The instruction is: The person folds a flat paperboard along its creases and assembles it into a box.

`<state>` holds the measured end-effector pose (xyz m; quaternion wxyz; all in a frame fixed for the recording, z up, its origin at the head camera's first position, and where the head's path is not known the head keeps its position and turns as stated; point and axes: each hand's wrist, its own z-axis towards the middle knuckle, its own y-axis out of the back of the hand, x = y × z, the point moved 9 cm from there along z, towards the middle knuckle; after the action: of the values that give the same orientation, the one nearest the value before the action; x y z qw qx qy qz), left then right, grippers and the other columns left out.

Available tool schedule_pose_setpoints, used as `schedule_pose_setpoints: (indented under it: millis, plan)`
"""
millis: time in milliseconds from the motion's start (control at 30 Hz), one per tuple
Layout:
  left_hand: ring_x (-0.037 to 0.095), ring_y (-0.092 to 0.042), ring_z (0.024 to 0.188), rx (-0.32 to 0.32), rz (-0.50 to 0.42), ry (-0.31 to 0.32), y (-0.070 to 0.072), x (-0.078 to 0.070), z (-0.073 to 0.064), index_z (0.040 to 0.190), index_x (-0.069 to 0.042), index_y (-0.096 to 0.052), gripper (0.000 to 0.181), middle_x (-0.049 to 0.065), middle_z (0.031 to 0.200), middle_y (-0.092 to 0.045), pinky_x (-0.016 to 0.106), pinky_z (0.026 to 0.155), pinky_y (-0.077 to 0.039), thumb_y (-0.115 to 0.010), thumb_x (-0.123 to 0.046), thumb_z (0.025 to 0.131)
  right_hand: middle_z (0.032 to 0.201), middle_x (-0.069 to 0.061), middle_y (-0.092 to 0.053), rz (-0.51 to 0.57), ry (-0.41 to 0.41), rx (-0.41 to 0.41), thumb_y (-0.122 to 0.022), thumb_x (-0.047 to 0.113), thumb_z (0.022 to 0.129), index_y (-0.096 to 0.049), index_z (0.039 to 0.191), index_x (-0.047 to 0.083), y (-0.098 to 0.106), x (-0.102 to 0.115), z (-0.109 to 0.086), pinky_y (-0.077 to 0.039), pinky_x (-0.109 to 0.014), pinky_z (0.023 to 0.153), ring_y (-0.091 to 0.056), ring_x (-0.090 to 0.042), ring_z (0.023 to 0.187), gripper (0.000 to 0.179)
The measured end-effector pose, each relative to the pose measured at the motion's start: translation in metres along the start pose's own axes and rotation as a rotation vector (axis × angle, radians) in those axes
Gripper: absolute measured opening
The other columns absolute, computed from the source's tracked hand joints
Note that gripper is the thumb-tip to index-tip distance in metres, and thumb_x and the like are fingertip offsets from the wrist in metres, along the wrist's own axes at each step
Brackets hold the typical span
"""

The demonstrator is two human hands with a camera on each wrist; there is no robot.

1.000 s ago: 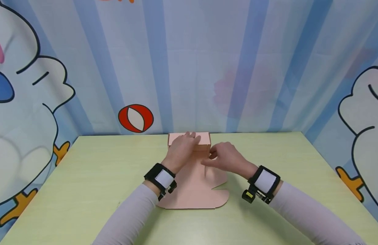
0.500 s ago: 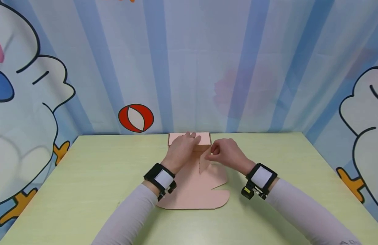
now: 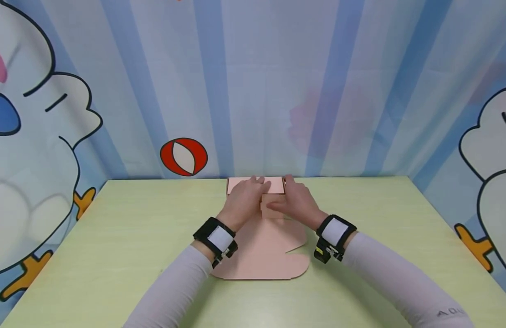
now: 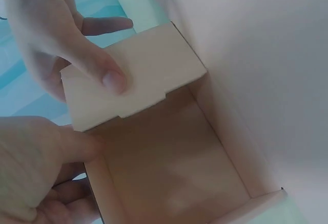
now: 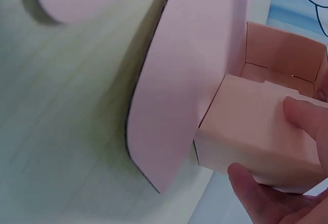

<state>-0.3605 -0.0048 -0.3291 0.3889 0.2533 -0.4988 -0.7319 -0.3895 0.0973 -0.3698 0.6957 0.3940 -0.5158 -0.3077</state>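
A pale pink cardboard box (image 4: 179, 157), partly folded, stands at the far edge of the table. Its long panel (image 3: 257, 259), with rounded corners, lies toward me. My left hand (image 3: 243, 202) holds the left side of the box; in the left wrist view its thumb is inside the wall and its fingers curl outside. My right hand (image 3: 299, 200) pinches the right side, where a flap (image 5: 251, 106) is folded over. The thumb lies on top of the flap, and the other fingers are at the outer wall. A notched edge of the flap overhangs the inside.
The light green table (image 3: 154, 228) extends on both sides and in front of the box. Behind it hangs a blue striped cloth backdrop (image 3: 261, 91) with a printed red ball and cartoon figures. Both wrists wear black camera straps.
My right hand has moved in from the right and folded the right flap over toward the inside of the box. The left hand keeps its place.
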Motion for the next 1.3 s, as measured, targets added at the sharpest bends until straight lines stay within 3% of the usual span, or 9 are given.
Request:
schedule_pose_setpoints:
  millis: [200,500,700,933,1167,1300]
  plan:
    - [0.028,-0.071,0.101,0.015,0.005,0.003,-0.002,0.001,0.001,0.121,-0.013,-0.07,0.031,0.012,0.116,-0.072,0.036,0.084,-0.06,-0.06,0.0,0.095,0.087,-0.015,-0.064,0.003,-0.024,-0.012,-0.081,0.044,0.079,-0.043,0.12,0.0,0.0,0.001,0.003,-0.05,-0.031,0.061,-0.068,-0.027,0.079,0.071]
    - [0.028,-0.072,0.094,0.008,-0.002,-0.001,-0.002,0.001,0.0,0.118,-0.012,-0.071,0.031,0.012,0.112,-0.073,0.034,0.079,-0.061,-0.062,0.003,0.092,0.081,-0.014,-0.062,0.018,-0.023,-0.024,-0.08,0.038,0.082,-0.043,0.115,0.001,0.0,0.003,0.004,-0.046,-0.027,0.056,-0.066,-0.025,0.07,0.062]
    - [0.026,-0.071,0.09,0.013,0.014,0.015,0.0,0.002,-0.001,0.117,-0.014,-0.071,0.029,0.012,0.112,-0.072,0.033,0.079,-0.06,-0.062,0.001,0.094,0.078,-0.015,-0.063,-0.005,-0.073,-0.056,-0.072,0.026,0.086,-0.044,0.118,-0.001,0.0,0.004,0.007,-0.041,-0.027,0.05,-0.061,-0.023,0.058,0.051]
    - [0.026,-0.069,0.079,-0.013,0.045,-0.006,0.001,-0.001,-0.002,0.106,-0.013,-0.071,0.02,0.01,0.099,-0.07,0.031,0.065,-0.058,-0.062,-0.001,0.093,0.089,-0.018,-0.069,-0.038,-0.107,-0.134,-0.068,0.015,0.084,-0.046,0.116,0.0,-0.001,0.0,0.01,-0.057,-0.034,0.061,-0.071,-0.029,0.071,0.041]
    - [0.029,-0.072,0.09,-0.016,0.049,-0.009,0.0,0.0,-0.001,0.11,-0.013,-0.069,0.026,0.012,0.113,-0.072,0.036,0.073,-0.061,-0.058,0.005,0.094,0.091,-0.019,-0.07,-0.069,-0.116,-0.195,-0.07,0.012,0.086,-0.047,0.114,0.001,-0.001,0.0,0.011,-0.061,-0.039,0.066,-0.073,-0.033,0.078,0.037]
    - [0.027,-0.071,0.086,-0.008,0.069,-0.011,0.0,-0.001,-0.001,0.111,-0.012,-0.069,0.026,0.01,0.108,-0.071,0.034,0.072,-0.06,-0.059,0.004,0.094,0.095,-0.02,-0.071,-0.079,-0.128,-0.207,-0.072,0.012,0.087,-0.048,0.115,0.001,0.0,0.001,0.01,-0.062,-0.041,0.07,-0.074,-0.034,0.08,0.039]
